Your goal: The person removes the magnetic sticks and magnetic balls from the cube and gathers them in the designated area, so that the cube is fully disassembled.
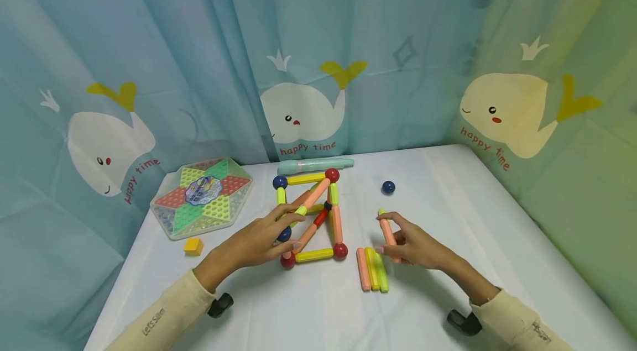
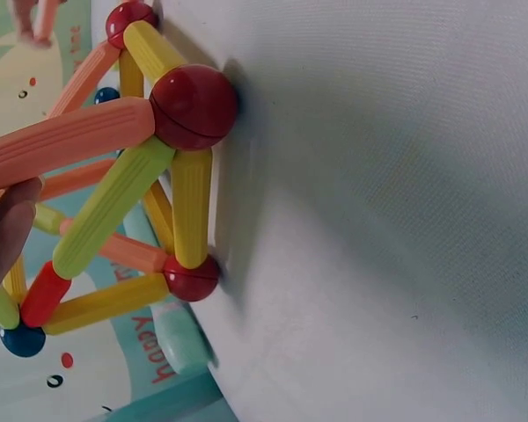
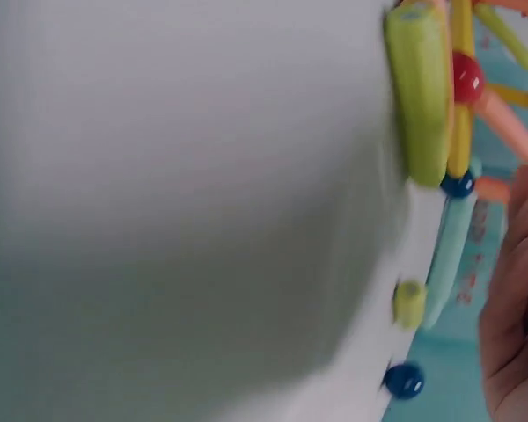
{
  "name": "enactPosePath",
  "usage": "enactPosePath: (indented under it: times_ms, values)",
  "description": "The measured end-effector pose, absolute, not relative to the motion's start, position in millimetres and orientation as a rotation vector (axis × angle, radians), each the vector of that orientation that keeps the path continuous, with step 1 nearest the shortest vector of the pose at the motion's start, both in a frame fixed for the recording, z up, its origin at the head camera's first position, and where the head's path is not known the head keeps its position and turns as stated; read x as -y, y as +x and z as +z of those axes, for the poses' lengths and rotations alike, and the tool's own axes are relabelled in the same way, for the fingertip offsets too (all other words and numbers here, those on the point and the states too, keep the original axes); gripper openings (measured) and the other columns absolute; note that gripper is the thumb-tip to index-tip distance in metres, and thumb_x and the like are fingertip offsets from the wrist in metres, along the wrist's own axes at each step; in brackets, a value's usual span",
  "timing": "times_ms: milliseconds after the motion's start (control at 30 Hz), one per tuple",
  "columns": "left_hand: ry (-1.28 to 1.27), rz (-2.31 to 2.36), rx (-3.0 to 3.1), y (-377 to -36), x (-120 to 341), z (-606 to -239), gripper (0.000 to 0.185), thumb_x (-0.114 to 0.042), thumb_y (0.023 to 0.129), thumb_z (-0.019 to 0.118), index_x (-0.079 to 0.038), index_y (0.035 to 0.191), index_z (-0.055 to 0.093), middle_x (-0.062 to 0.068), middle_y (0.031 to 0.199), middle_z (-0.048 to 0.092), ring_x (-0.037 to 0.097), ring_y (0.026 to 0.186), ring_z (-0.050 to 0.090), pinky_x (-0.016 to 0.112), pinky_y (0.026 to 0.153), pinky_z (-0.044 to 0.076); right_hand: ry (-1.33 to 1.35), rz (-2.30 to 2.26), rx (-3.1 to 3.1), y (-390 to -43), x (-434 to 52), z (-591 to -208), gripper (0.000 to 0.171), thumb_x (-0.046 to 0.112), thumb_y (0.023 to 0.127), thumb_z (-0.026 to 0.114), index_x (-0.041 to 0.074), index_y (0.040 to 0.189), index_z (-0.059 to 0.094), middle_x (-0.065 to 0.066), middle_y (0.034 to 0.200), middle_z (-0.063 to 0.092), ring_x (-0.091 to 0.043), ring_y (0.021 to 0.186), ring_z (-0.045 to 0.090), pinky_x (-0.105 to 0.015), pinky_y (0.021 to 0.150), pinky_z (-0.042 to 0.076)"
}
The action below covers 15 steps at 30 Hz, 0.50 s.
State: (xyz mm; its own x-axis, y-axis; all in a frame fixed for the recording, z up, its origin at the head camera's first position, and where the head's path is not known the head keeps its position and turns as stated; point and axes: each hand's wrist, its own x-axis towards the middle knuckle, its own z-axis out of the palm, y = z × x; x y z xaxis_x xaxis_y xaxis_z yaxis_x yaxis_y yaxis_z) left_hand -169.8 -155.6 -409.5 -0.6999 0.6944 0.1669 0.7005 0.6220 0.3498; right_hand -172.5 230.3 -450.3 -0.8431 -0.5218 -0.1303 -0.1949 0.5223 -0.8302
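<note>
A frame of magnetic sticks and balls (image 1: 314,255), in coral, yellow, light green and red with red and blue balls, stands mid-table. My left hand (image 1: 261,237) grips its near left side, around a blue ball (image 1: 284,234). In the left wrist view a finger (image 2: 9,229) lies against a coral stick (image 2: 70,141) of the frame. To the right of the frame, my right hand (image 1: 415,243) pinches a separate coral stick (image 1: 387,234). Beyond its far end a short light green piece (image 3: 409,303) shows. Beside that hand lie a coral stick (image 1: 364,270), a yellow stick (image 1: 372,269) and a light green stick (image 1: 381,272).
A loose blue ball (image 1: 389,187) sits farther back on the white table (image 1: 318,318). Behind the frame lies a mint-coloured tube (image 1: 316,166). At the left are a star-patterned game board (image 1: 201,196) and a yellow block (image 1: 193,246). A whale-print curtain (image 1: 408,91) closes off the back.
</note>
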Motion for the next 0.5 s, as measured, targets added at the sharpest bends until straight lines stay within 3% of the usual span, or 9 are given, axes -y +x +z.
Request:
enactPosePath:
  times_ms: [300,500]
  values:
    - [-1.212,-0.593,2.814,-170.2,156.7,-409.8,0.051,-0.043,0.100,0.060,-0.019,0.143,0.050,0.007,0.151,0.043,0.020,0.111,0.063,0.038,0.094,0.055,-0.551,-0.924,-2.541,-164.7,-245.9,-470.1,0.058,0.034,0.091,0.074,0.004,0.135,0.049,0.007,0.060,0.059,-0.005,0.050,0.046,-0.021,0.047,0.035]
    - [-1.216,-0.591,2.807,-170.1,155.9,-409.6,0.051,-0.043,0.100,0.060,-0.018,0.143,0.051,0.007,0.149,0.043,0.020,0.110,0.064,0.038,0.094,0.056,-0.586,-0.841,-2.530,-165.0,-244.6,-469.5,0.057,0.037,0.093,0.070,0.007,0.137,0.050,0.007,0.064,0.056,-0.005,0.054,0.043,-0.021,0.050,0.032]
